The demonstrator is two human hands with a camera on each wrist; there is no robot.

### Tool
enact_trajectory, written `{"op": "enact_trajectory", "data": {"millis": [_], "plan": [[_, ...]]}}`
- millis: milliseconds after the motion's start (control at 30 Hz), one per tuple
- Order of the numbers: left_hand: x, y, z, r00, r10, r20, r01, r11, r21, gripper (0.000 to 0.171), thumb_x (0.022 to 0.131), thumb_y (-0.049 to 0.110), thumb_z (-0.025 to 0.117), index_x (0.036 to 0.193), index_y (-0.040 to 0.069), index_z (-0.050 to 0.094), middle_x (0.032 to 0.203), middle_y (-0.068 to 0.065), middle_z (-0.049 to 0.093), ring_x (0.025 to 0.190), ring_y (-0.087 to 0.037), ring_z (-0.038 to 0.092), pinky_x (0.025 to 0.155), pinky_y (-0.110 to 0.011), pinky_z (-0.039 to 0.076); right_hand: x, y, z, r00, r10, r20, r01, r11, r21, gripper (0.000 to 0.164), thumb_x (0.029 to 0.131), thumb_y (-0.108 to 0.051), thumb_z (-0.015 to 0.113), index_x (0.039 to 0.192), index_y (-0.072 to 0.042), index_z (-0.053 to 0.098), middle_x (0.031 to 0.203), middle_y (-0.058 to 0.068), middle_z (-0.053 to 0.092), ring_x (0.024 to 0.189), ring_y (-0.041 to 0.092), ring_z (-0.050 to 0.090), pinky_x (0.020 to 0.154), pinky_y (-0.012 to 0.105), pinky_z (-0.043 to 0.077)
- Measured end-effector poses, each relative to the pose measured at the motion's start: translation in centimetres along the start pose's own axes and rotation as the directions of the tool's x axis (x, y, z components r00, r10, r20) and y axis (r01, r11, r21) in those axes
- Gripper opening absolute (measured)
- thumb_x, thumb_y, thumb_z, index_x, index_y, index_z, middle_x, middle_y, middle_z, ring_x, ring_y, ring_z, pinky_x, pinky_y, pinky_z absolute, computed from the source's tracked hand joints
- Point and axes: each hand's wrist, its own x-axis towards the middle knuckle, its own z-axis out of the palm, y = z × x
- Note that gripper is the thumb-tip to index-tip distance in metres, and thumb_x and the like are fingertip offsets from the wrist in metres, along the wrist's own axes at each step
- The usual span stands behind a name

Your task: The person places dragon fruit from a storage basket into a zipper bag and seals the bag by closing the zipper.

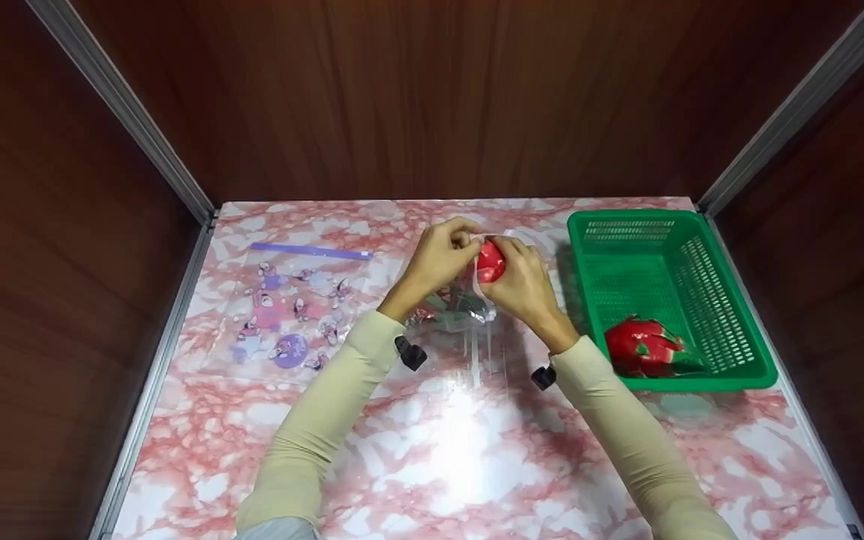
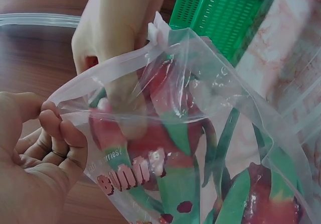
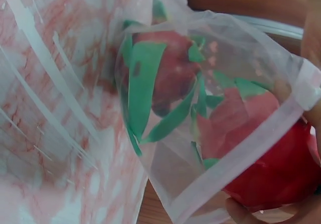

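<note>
My left hand [image 1: 439, 255] pinches the mouth edge of a clear zip bag [image 2: 235, 91] between thumb and fingers. My right hand [image 1: 526, 285] grips a red dragon fruit [image 1: 490, 262] at that mouth. In the right wrist view, this fruit is partly inside the bag, with its lower part seen through the plastic. Another dragon fruit [image 3: 168, 68] with green scales lies deeper in the bag, near the tabletop. A white slider [image 3: 307, 86] sits on the zip strip beside my right hand.
On the right stands a green plastic basket [image 1: 702, 384] with a dragon fruit [image 1: 646, 349] in its near left corner. A second clear printed bag [image 1: 289, 315] with a purple zip strip lies flat at the left. Brown panels [image 1: 432, 97] enclose the marbled table [image 1: 387, 465].
</note>
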Motion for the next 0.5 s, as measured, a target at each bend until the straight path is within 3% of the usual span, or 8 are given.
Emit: {"op": "enact_trajectory", "data": {"millis": [233, 367, 500], "plan": [[-0.12, 0.0, 0.26, 1.0, 0.004, 0.01, -0.004, 1.0, 0.007, 0.022, 0.1, 0.008, 0.069, 0.12, -0.001, 0.075, 0.073, 0.006, 0.055, 0.06, -0.003, 0.044, 0.053, -0.015, 0.035, 0.26, -0.32, 0.39, 0.997, 0.072, -0.013, -0.072, 0.997, -0.01, 0.05, 0.085, -0.018, 0.076, 0.132, -0.001, 0.068, 0.129, 0.022, 0.07, 0.108, 0.048, 0.066, 0.096, 0.057, 0.057], [-0.1, -0.13, 0.23, 1.0, -0.003, 0.006, 0.003, 1.0, 0.004, 0.021, 0.101, 0.008, 0.068, 0.119, -0.001, 0.075, 0.073, 0.006, 0.054, 0.059, -0.003, 0.045, 0.054, -0.015, 0.037, 0.08, -0.55, 0.22, 0.999, 0.043, -0.023, -0.044, 0.999, -0.016, 0.053, 0.086, -0.017, 0.077, 0.134, -0.001, 0.066, 0.133, 0.022, 0.068, 0.112, 0.048, 0.064, 0.099, 0.057, 0.055], [-0.07, -0.29, 0.11, 1.0, -0.018, -0.002, 0.018, 1.0, -0.007, 0.022, 0.101, 0.009, 0.068, 0.12, 0.0, 0.074, 0.071, 0.006, 0.053, 0.057, -0.003, 0.047, 0.052, -0.015, 0.039, -0.25, -0.79, -0.25, 0.998, -0.036, -0.042, 0.035, 0.999, -0.022, 0.06, 0.083, -0.016, 0.08, 0.14, -0.002, 0.064, 0.138, 0.022, 0.066, 0.116, 0.049, 0.06, 0.103, 0.059, 0.053]]}}
